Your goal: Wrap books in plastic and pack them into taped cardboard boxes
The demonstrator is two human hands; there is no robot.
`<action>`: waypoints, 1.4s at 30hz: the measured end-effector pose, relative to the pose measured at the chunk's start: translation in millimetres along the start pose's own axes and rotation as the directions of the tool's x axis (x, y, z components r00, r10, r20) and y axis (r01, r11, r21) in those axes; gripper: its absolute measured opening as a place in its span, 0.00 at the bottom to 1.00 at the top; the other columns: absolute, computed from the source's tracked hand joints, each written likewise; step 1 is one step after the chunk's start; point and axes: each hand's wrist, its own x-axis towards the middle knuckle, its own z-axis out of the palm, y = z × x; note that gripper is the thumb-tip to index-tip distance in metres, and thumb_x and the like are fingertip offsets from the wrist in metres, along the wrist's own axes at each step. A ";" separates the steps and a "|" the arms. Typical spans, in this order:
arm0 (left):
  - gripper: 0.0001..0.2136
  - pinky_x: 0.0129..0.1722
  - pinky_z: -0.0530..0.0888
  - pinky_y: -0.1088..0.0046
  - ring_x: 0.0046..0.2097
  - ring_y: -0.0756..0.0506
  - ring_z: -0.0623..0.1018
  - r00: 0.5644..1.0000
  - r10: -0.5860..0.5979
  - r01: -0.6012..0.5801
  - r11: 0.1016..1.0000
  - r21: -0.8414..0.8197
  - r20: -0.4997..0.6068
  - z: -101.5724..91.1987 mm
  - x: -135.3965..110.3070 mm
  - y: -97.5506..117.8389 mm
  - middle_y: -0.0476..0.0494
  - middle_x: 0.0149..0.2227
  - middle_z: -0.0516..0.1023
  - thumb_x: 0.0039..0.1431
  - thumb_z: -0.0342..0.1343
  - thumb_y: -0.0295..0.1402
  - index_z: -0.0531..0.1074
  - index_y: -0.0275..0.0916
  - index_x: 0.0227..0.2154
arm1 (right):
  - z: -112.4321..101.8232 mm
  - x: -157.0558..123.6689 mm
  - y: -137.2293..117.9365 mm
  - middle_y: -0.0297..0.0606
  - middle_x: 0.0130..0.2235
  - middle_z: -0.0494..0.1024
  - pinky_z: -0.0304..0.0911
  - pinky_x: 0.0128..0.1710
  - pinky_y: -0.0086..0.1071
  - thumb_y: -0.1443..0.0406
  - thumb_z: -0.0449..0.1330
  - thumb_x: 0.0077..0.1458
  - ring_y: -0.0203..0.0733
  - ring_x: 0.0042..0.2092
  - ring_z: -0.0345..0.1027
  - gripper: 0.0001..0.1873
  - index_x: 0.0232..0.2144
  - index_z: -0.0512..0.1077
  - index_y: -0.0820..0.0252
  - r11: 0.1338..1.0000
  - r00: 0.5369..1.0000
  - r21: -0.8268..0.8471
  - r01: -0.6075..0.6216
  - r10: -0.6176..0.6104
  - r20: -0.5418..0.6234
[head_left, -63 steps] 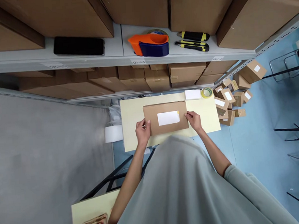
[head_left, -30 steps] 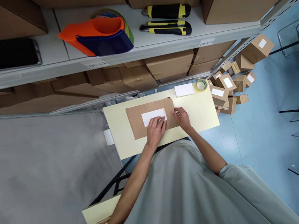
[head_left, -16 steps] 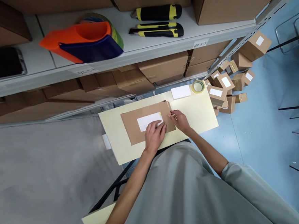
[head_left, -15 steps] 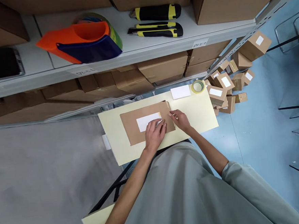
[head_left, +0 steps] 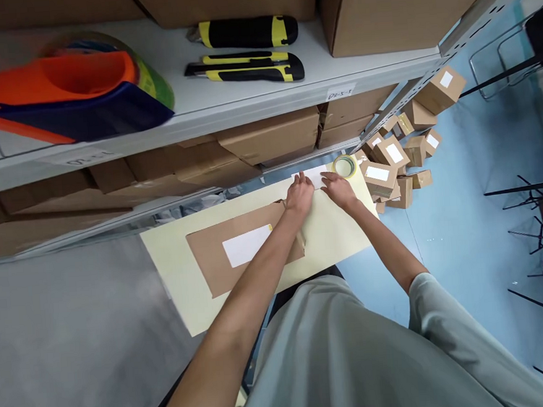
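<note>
A flat brown cardboard box (head_left: 220,263) with a white label (head_left: 247,245) lies on the pale yellow table (head_left: 174,278). Both hands have reached past it to the table's far right corner. My left hand (head_left: 299,196) and my right hand (head_left: 338,189) rest on a white stack of labels (head_left: 315,177), fingers curled at its edges. A roll of yellowish tape (head_left: 344,166) lies just right of the stack. My left forearm crosses over the box's right end.
A grey shelf (head_left: 227,101) above holds an orange-and-blue tape dispenser (head_left: 64,97) and two black-and-yellow utility knives (head_left: 246,50), with large cartons behind. More cartons fill the lower shelf. Several small labelled boxes (head_left: 389,164) are heaped on the blue floor at right. Black wire racks stand far right.
Both hands left the brown box and moved to the far right corner onto the white label stack. The view has shifted, so the box sits further left.
</note>
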 end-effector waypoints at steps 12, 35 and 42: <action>0.21 0.59 0.79 0.59 0.63 0.31 0.78 0.991 -0.007 -0.009 0.993 0.115 0.137 6.6 10.4 -7.6 0.14 0.68 0.71 0.66 0.49 0.18 0.82 0.26 0.55 | 11.4 10.3 5.9 0.56 0.68 0.76 0.75 0.65 0.47 0.79 0.56 0.67 0.56 0.68 0.74 0.19 0.49 0.85 0.68 0.999 0.996 -0.048 0.019 -0.015 0.085; 0.14 0.51 0.77 0.60 0.52 0.36 0.82 0.994 -0.111 0.110 0.992 -0.063 -0.014 -20.4 4.9 -3.7 0.34 0.52 0.85 0.66 0.54 0.24 0.86 0.39 0.42 | 4.8 -0.5 7.6 0.53 0.62 0.81 0.68 0.62 0.43 0.76 0.53 0.72 0.54 0.60 0.74 0.19 0.54 0.81 0.66 0.999 1.000 -0.046 0.008 -0.008 -0.013; 0.11 0.57 0.74 0.58 0.55 0.35 0.78 0.986 -0.136 0.117 0.977 -0.177 -0.097 -21.5 2.4 -10.3 0.37 0.52 0.85 0.68 0.57 0.29 0.86 0.41 0.42 | 7.8 -4.2 5.6 0.49 0.60 0.82 0.67 0.56 0.40 0.69 0.52 0.77 0.53 0.57 0.75 0.18 0.53 0.83 0.62 0.998 0.994 -0.035 -0.049 0.046 -0.094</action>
